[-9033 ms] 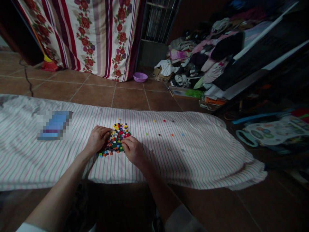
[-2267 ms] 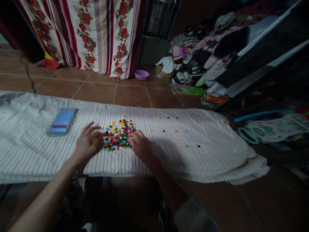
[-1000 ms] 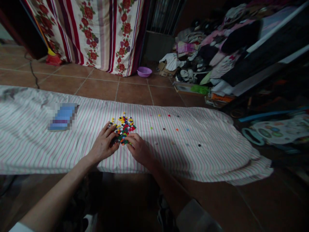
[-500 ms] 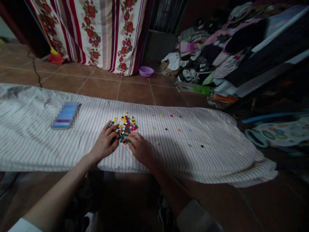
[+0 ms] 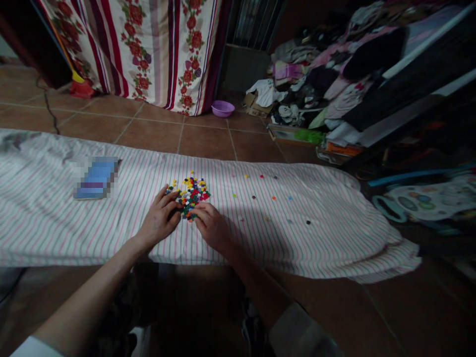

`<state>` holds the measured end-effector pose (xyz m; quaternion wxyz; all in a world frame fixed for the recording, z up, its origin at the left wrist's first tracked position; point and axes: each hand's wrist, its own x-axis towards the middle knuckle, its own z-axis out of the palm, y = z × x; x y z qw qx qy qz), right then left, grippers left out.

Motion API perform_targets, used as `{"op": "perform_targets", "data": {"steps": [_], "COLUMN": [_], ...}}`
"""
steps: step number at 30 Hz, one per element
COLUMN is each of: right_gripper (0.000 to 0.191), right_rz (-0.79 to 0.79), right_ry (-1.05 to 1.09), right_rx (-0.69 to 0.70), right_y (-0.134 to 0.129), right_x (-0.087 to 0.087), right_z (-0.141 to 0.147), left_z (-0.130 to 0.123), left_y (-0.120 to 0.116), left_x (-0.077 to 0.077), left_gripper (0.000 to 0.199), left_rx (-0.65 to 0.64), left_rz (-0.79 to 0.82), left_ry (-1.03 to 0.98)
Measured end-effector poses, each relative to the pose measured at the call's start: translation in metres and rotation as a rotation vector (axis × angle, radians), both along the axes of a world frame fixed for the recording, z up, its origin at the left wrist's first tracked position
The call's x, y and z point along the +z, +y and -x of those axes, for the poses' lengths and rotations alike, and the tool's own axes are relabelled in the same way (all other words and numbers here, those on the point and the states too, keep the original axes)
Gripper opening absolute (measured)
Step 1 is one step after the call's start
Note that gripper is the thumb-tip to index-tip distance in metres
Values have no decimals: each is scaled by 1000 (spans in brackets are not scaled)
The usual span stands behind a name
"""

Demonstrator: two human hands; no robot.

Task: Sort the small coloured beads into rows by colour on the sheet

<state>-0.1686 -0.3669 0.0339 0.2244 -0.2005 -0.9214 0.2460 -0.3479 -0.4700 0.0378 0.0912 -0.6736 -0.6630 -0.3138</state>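
My left hand (image 5: pixel 159 218) and right hand (image 5: pixel 211 228) nearly meet, hemming in the coloured pieces (image 5: pixel 191 197) on the striped sheet (image 5: pixel 55 233).

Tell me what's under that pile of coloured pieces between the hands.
The pile of small coloured pieces rests on a white cloth with pink and green stripes. Stripes show around its edges, but the cloth directly beneath is covered. The left hand and right hand hide its lower edge.

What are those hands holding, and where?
The left hand and right hand touch a pile of small coloured pieces; whether either pinches one cannot be told.
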Motion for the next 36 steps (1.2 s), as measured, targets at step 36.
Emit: {"op": "perform_targets", "data": {"steps": [36], "right_gripper": [25], "right_rz": [-92], "right_ry": [53], "right_rx": [26], "right_y": [-5], "right_x": [7], "right_z": [8], "left_z": [7], "left_y": [8], "left_x": [-12], "left_gripper": [23], "left_rx": [77], "left_rz": [-19], "left_ry": [-84]}}
